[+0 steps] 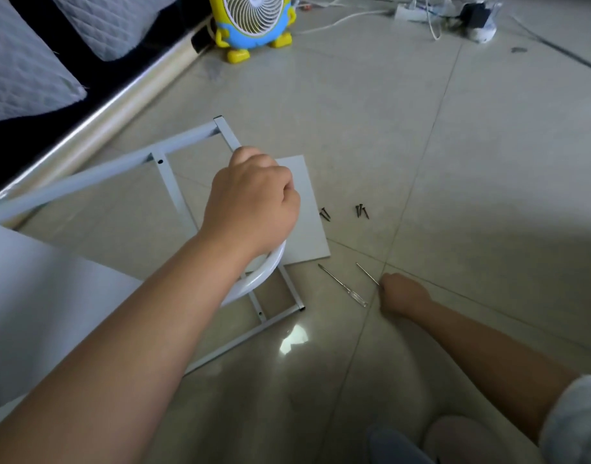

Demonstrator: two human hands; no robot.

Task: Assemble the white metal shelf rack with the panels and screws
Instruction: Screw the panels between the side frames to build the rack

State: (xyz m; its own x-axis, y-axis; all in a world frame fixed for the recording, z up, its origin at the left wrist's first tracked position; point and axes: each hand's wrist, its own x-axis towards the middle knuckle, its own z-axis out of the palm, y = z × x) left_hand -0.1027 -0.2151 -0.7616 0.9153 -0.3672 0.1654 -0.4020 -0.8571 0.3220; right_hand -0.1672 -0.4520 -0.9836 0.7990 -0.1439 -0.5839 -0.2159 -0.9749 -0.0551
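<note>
White frame tube [270,266] beneath left hand [254,202], gripped; right hand [401,293] grips screwdriver [367,273]; screws [361,211] beyond.

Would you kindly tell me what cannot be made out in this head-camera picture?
Head view:
- Handle of the screwdriver: covered by the right hand gripping it.
- Fingers of the left hand on the white frame: hidden behind the hand itself.
- Screws: too small to count.
- Frame's left end: cut off by the left edge.
</note>
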